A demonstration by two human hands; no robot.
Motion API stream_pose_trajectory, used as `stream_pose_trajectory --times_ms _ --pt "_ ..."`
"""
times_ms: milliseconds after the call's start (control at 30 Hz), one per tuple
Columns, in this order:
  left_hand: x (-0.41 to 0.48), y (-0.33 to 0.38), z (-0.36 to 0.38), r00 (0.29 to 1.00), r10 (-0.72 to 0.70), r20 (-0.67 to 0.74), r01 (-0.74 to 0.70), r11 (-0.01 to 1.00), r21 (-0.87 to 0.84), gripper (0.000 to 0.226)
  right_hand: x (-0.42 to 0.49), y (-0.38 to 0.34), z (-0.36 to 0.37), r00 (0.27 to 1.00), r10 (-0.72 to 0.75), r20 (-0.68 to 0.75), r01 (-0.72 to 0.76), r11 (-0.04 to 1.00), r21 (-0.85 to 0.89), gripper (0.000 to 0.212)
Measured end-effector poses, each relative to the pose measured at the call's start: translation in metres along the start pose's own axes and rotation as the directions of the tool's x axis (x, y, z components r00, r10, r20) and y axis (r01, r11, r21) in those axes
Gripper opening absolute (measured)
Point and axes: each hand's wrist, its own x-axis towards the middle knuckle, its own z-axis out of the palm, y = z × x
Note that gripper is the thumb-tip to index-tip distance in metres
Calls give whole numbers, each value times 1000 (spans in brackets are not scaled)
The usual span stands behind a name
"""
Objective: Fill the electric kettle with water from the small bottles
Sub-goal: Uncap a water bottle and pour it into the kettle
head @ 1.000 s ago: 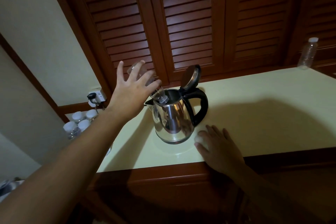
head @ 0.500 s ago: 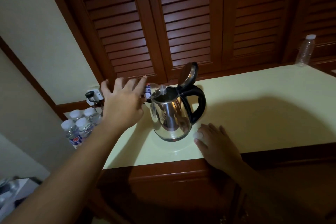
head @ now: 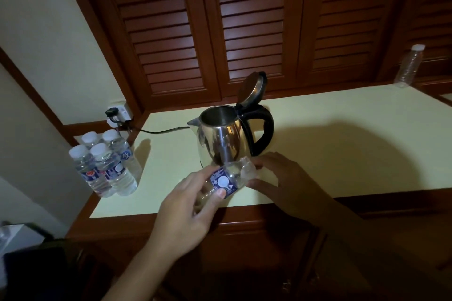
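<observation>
1. The left hand (head: 188, 205) is closed around a small bottle (head: 227, 179); the thumb lies on top of the blue label and the other fingers wrap under the body.
2. The bottle lies nearly on its side and looks empty. Its neck points to the right, towards the right hand (head: 281, 181).
3. The right hand's fingers are curled at the neck of the bottle, thumb below and the other fingers above. If they pinch a cap or the neck itself, I cannot tell, because this part is blurred.
4. Both hands are above the front edge of the counter (head: 342, 154), just in front of the electric kettle (head: 225, 139).
5. The kettle stands upright on the counter with its lid (head: 252, 88) tipped open. The black handle is on the right side and the spout on the left.
6. A black cord (head: 161, 131) goes from the kettle to a wall socket (head: 117, 115) at the left.
7. 4 capped bottles (head: 107, 168) stand together at the left end of the counter, well apart from the hands.
8. 1 more bottle (head: 408, 66) stands at the far right, by the louvred doors (head: 252, 24).
</observation>
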Motion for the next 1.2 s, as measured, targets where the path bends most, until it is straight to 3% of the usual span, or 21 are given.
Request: stream_pose_trajectory --times_ms 100,267,433,600,700,867,933,1033,1133,1200 --pt "-2 2 -5 1000 29 3 -29 999 36 48 -1 -5 -15 999 14 44 -12 999 -32 40" --pt "0 7 -8 997 42 58 -46 997 54 51 -6 -11 -33 999 8 47 -12 996 85 33" --pt "5 19 -5 995 4 100 17 978 -206 42 -14 -17 -43 1000 24 6 -24 970 242 29" --pt "16 32 -1 948 -90 305 253 795 -551 36 -22 -23 -65 1000 0 -18 6 932 363 27" --pt "26 32 8 904 -103 415 382 628 -677 55 -24 -22 -77 1000 -23 -16 27 932 361 31" --pt "45 48 29 795 -57 604 586 332 -739 81 -27 -7 -96 1000 -9 6 5 920 392 29" --pt "55 57 33 690 -1 724 700 257 -666 79 -30 3 -104 1000 -1 0 1 941 339 28" --pt "73 68 50 491 191 850 850 110 -515 70 -28 21 -116 992 -97 -86 102 993 52 25" --pt "96 82 81 358 351 865 897 129 -423 65 -16 40 -127 951 -229 -209 213 972 -95 38" --pt "115 98 101 341 355 870 891 174 -420 64 -9 59 -140 935 -236 -266 224 972 -74 43"
